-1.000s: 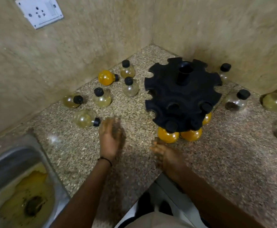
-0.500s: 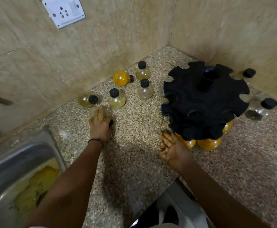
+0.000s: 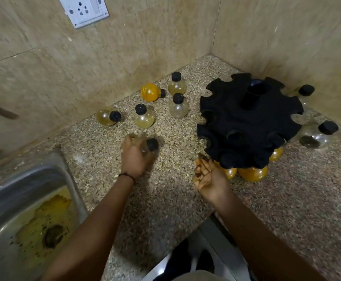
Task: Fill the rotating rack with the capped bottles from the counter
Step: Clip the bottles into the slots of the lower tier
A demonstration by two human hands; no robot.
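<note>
Your left hand [image 3: 136,157] is wrapped round a capped bottle [image 3: 148,146] just above the counter [image 3: 165,199], blurred, so grip looks closed but hard to confirm. Right hand [image 3: 210,177] is empty w/ fingers loosely curled, beside the rack [image 3: 248,120] edge.

Two bare forearms, no sleeves, one thin dark wristband.

The left hand [image 3: 135,159] and the right hand [image 3: 210,179] are both bare, with no gloves and no rings that can be made out; the left one is blurred. A narrow dark band [image 3: 127,176] circles the wrist just behind the left hand, thin as a cord or thread. Behind the right hand the wrist carries nothing. Both forearms are uncovered as far as the frame's lower edge. Below, between the arms, a strip of pale clothing [image 3: 198,276] shows.
</note>
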